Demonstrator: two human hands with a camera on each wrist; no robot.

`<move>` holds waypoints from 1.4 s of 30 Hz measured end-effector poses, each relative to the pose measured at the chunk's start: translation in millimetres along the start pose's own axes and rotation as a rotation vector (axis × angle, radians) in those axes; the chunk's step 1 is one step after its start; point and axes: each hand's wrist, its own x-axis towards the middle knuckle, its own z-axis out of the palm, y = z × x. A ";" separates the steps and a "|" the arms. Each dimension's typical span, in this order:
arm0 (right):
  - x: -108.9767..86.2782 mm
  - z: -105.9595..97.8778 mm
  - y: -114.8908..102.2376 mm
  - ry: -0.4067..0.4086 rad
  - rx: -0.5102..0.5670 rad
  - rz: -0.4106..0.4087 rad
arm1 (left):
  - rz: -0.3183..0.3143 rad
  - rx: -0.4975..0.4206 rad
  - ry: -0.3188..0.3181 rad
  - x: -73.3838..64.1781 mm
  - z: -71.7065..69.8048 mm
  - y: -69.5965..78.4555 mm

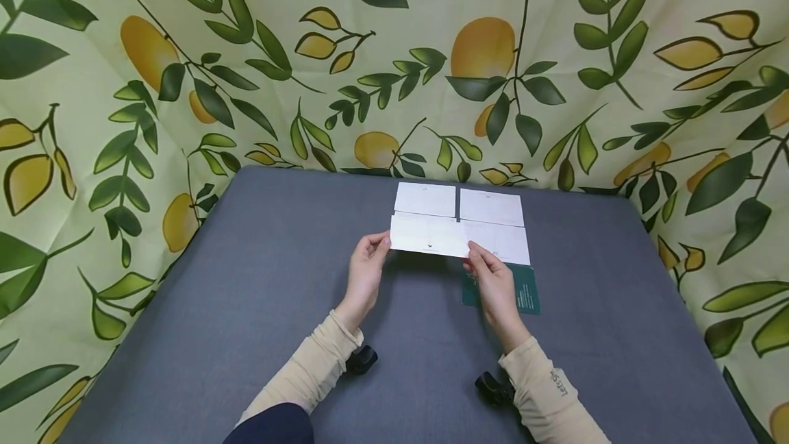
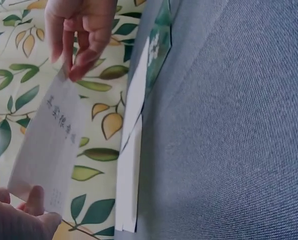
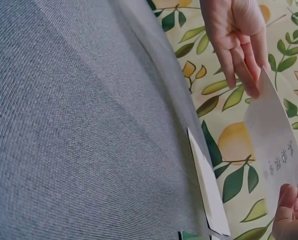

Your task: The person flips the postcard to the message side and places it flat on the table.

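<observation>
A white card [image 1: 425, 235] is held up off the table between both hands, its lower face marked with dark written characters in the two wrist views. My left hand [image 1: 368, 276] pinches its left end between thumb and fingers. At the near right corner, my right hand [image 1: 495, 286] grips it the same way. Behind it lie two more white cards, one on the left [image 1: 425, 199] and one on the right [image 1: 491, 207]. Another white card [image 1: 508, 244] lies to the right, partly covered by the held one. Under the right hand sits a dark green card [image 1: 527, 290] with pale print.
The cards lie toward the back of a table with a grey-blue cloth [image 1: 277, 245]. A curtain [image 1: 407, 108] printed with leaves and yellow fruit hangs behind and at the sides. Black wrist devices, left [image 1: 362, 360] and right [image 1: 493, 388], sit below the cream sleeves.
</observation>
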 end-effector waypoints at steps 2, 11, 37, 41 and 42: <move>-0.1 0.3 0.5 0.002 0.007 -0.014 | 0.005 -0.006 0.016 2.1 -0.6 0.0; 4.1 0.5 8.2 0.041 -0.138 -0.125 | 0.030 0.160 0.009 6.9 -9.2 -3.8; 15.0 12.3 16.5 -0.131 -0.803 -0.249 | 0.278 0.954 -0.124 18.0 -25.0 -15.2; 14.6 15.1 17.6 -0.158 -0.839 -0.232 | 0.265 0.994 -0.151 19.9 -26.2 -16.8; 14.5 15.7 18.2 -0.163 -0.849 -0.227 | 0.251 1.004 -0.158 20.4 -26.3 -16.9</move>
